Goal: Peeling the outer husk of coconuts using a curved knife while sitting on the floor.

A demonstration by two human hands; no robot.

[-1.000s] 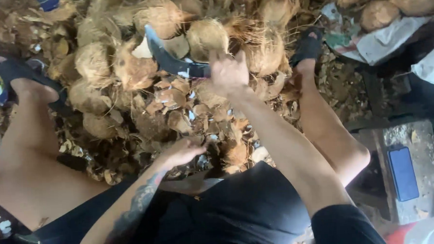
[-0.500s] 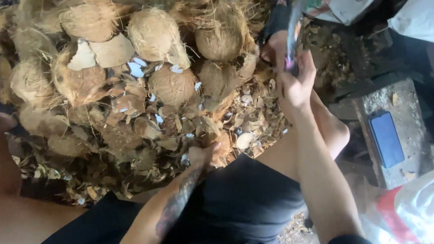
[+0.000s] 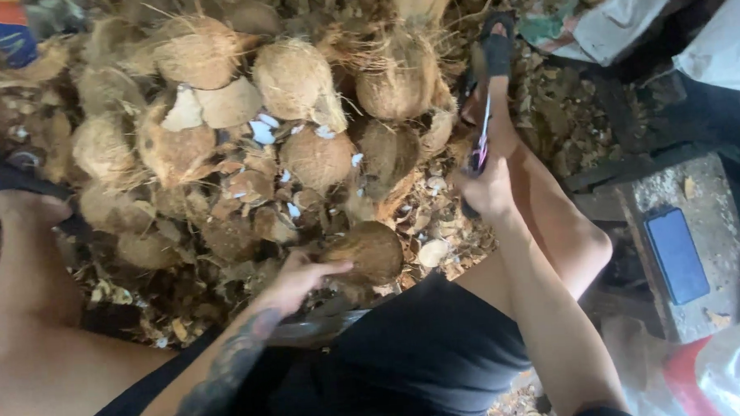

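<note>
Nearest to me, black shorts [image 3: 424,354] fill the bottom of the view. Just beyond, the left hand [image 3: 295,280] lies on a brown husked coconut [image 3: 370,251], fingers spread along its near side, touching it rather than closed around it. That coconut sits on the ground between the knees, at the near edge of the heap. To its right, the right hand [image 3: 488,187] is fisted tight around the handle of a knife [image 3: 481,138], blade pointing up and away, edge-on to me. Shell chips [image 3: 433,251] litter the ground by the coconut. Farther right, a dark phone [image 3: 675,255] rests on a grey block [image 3: 697,188]. Farthest out, the coconut pile [image 3: 292,79] spans the top.
</note>
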